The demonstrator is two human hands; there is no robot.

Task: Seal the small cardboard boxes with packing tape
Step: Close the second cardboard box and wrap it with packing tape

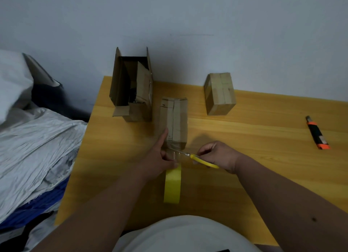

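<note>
A small closed cardboard box (176, 120) lies in the middle of the wooden table (254, 138), with clear tape along its top seam. My left hand (161, 157) holds the yellow tape roll (172, 184) near its top, and its index finger points onto the box's near end. A stretch of clear tape runs from the roll to the box. My right hand (216, 154) grips yellow-handled scissors (197, 158), whose blades sit at that taut tape just in front of the box.
A taped small box (219, 93) stands at the back right. An open larger carton (131, 88) with things inside stands at the back left. An orange-and-black utility knife (317, 133) lies at the far right. Crumpled white sheeting (33, 138) is piled left of the table.
</note>
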